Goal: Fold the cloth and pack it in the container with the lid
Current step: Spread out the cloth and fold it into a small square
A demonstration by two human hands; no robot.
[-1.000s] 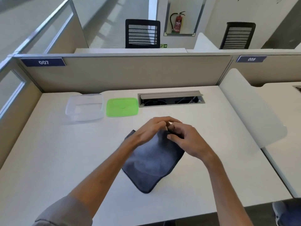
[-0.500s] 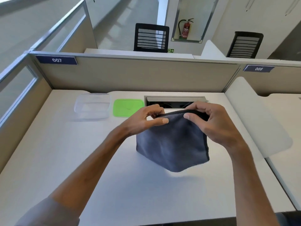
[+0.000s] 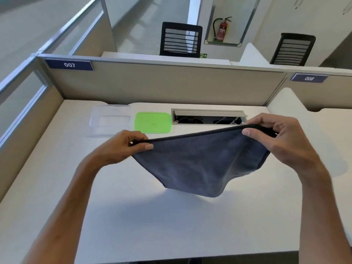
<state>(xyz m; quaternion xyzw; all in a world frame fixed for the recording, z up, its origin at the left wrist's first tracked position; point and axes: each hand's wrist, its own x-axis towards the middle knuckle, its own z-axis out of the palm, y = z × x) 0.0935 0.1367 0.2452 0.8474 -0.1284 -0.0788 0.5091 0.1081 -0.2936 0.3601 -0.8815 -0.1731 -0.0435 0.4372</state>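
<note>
A dark blue-grey cloth [image 3: 202,164] hangs in the air above the white desk, stretched wide along its top edge. My left hand [image 3: 125,147] pinches the cloth's left top corner and my right hand [image 3: 280,140] pinches its right top corner. The cloth's lower part sags into a rounded pouch and does not touch the desk. A clear plastic container [image 3: 110,121] stands open at the back left of the desk. Its green lid [image 3: 152,122] lies flat just to the right of it.
An open cable tray [image 3: 207,117] is sunk into the desk [image 3: 152,216] behind the cloth. Beige partition walls [image 3: 162,84] close the back and left side. A white rounded divider [image 3: 297,111] borders the right. Two black chairs stand beyond the partition.
The cloth has been lifted off the desk and my hands have moved apart, pulling its top edge out wide. The view has tilted up a little.
</note>
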